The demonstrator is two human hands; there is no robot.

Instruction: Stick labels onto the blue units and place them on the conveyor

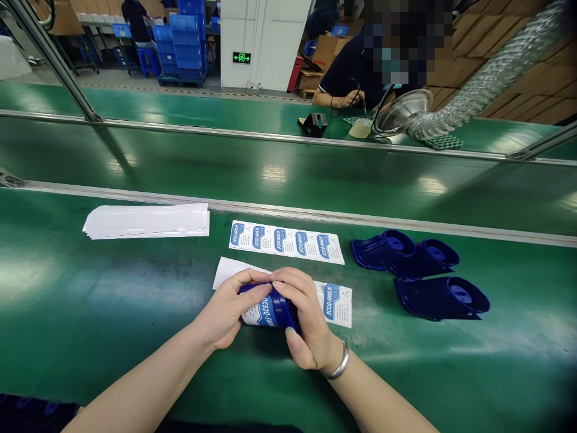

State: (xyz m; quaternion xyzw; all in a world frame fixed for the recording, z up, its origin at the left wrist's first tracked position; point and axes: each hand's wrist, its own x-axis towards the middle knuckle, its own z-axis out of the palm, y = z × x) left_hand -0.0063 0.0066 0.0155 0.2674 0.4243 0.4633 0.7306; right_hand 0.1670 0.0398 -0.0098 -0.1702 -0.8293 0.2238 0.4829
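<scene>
Both my hands grip one dark blue plastic housing (283, 308) above the green table. A white and blue label (264, 313) lies on its curved side. My left hand (232, 304) is closed round the left end, thumb on top near the label's edge. Wrapped over the right end is my right hand (309, 319), with a silver bangle (339, 361) at the wrist. Partly hidden behind my hands is a label sheet (338, 304) with a printed label at its right end. Beyond it lies another label sheet (286, 242) with several labels.
Three more blue housings (442, 297) lie at the right. A stack of white sheets (148, 221) is at the left. Metal rails (288, 213) cross the table. A co-worker (356, 72) sits opposite, near a flexible duct (487, 78) and a small black device (314, 124).
</scene>
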